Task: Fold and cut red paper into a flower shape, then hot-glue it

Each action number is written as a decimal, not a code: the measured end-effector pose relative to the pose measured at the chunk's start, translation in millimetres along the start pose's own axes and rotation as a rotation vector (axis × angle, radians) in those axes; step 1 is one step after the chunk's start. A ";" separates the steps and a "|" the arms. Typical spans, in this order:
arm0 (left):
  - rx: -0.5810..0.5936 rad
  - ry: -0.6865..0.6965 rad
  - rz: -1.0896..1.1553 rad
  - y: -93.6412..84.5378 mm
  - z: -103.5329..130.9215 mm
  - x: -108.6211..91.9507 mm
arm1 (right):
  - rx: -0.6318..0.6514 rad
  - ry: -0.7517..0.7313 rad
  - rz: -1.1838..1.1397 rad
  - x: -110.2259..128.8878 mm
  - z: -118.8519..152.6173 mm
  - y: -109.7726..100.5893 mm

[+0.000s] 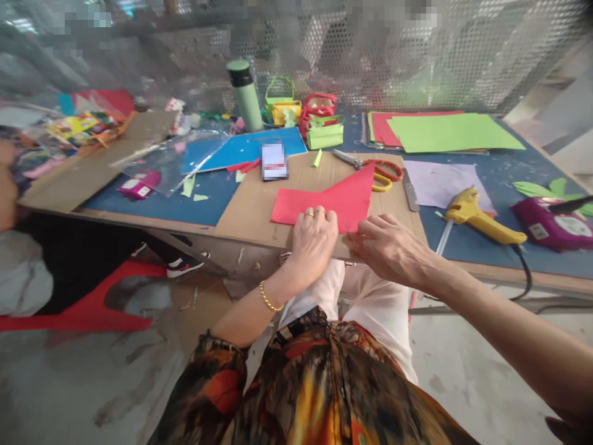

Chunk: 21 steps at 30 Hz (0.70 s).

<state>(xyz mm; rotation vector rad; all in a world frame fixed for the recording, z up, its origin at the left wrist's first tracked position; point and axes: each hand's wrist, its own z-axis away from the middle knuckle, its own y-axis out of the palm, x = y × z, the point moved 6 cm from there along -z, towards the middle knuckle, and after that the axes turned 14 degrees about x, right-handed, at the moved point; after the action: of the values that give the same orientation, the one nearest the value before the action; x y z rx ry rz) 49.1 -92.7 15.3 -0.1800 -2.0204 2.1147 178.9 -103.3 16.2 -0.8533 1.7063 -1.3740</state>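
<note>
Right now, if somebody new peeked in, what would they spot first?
Probably the bright red paper, on brown cardboard, with the left hand on it and the right hand at its near edge. Next might come the yellow glue gun to the right, then the pale green bottle toward the back of the blue table.

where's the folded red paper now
In the head view, the folded red paper sheet lies near the centre on brown cardboard, with left hand and right hand at its near edge, orange-and-yellow metal scissors by its far tip.
</note>
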 end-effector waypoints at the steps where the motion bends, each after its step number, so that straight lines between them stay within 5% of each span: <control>1: -0.001 0.001 0.020 1.3 -1.3 -2.7 | -0.008 -0.009 0.006 -0.1 0.2 0.2; 9: 0.190 0.019 0.205 0.1 -10.6 20.0 | -0.068 -0.019 0.005 -1.4 3.2 0.6; 21: 0.268 -0.091 0.456 6.0 -7.2 119.9 | -0.026 -0.011 -0.032 -4.4 4.1 3.3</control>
<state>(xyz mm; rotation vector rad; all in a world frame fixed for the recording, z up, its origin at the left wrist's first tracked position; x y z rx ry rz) -66.0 -57.8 15.8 -0.5543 -1.8484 2.6861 184.5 -100.8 13.2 -0.9049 1.7127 -1.3690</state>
